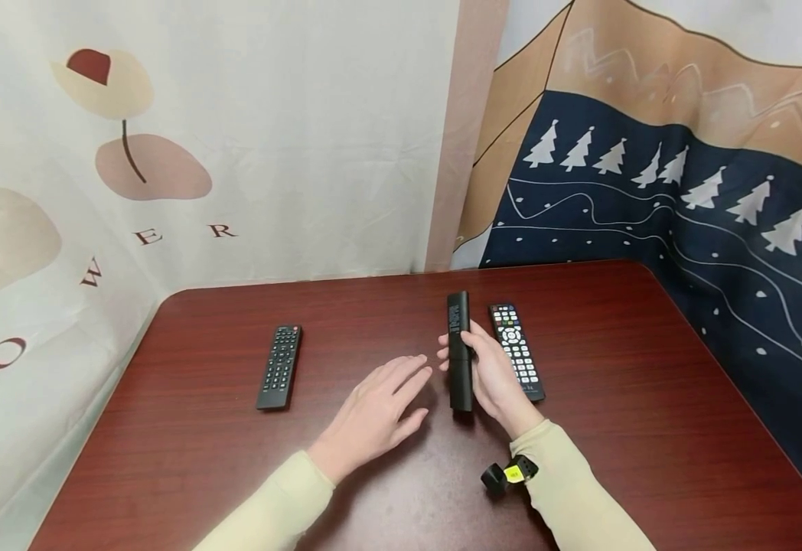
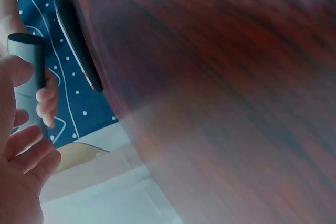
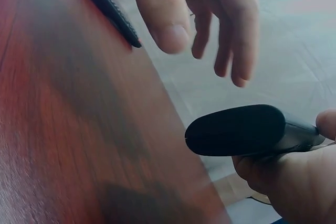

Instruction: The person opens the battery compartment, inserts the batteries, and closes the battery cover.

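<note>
My right hand (image 1: 493,375) grips a black remote control (image 1: 459,379) above the table, thumb across its near face and fingers behind. A printed label shows on its upper part; no buttons are visible on that face. In the right wrist view its rounded black end (image 3: 231,130) faces the camera. My left hand (image 1: 373,413) hovers left of it with fingers extended, touching nothing in the head view. The left wrist view shows that hand's fingers (image 2: 32,156) spread near the held remote. Just right of my right hand lies another black remote (image 1: 525,360) with white buttons, partly covered.
A smaller dark remote (image 1: 280,367) lies button side up on the left of the reddish-brown table (image 1: 187,428). A pale curtain (image 1: 318,153) hangs behind, and a navy patterned cloth (image 1: 649,207) borders the right side. A black device (image 1: 504,476) is strapped at the right wrist.
</note>
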`<state>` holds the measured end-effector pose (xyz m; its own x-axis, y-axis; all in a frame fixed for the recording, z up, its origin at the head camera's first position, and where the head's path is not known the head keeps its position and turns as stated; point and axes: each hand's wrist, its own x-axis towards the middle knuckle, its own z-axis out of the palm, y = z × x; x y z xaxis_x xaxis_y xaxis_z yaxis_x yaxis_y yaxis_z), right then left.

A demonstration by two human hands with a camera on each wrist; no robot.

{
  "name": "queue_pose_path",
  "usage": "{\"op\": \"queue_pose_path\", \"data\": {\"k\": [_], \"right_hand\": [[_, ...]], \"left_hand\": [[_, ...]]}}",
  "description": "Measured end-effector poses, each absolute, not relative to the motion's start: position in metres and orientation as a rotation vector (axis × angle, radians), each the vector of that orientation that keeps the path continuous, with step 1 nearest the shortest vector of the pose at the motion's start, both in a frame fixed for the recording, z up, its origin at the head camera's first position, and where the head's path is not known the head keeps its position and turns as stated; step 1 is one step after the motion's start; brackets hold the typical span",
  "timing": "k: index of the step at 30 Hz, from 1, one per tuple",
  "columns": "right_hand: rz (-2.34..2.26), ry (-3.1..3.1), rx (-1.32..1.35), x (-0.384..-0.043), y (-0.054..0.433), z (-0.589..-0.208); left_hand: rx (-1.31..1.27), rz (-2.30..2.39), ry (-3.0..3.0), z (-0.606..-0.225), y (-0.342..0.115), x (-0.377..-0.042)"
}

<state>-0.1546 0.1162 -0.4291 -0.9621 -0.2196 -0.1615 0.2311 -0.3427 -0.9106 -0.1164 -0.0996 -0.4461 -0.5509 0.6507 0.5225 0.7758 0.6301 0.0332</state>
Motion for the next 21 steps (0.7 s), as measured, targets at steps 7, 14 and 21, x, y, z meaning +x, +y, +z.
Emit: {"op": "queue_pose_path", "data": {"k": [7,14,21], "right_hand": [[-2.348,1.670,0.005,-0.158,0.124,-0.423],[-2.302,1.744,0.025,-0.161,0.133,-0.421],[-2.239,1.825,0.052,-0.164,0.147,-0.415]], "left_hand": [[-1.061,-0.386,-2.430,-0.447,-0.110,-0.119],[-0.980,-0.379,-2.470,-0.447,-0.117,-0.122],[-0.870,-0.383,-2.498,-0.445,-0.122,-0.126]]}}
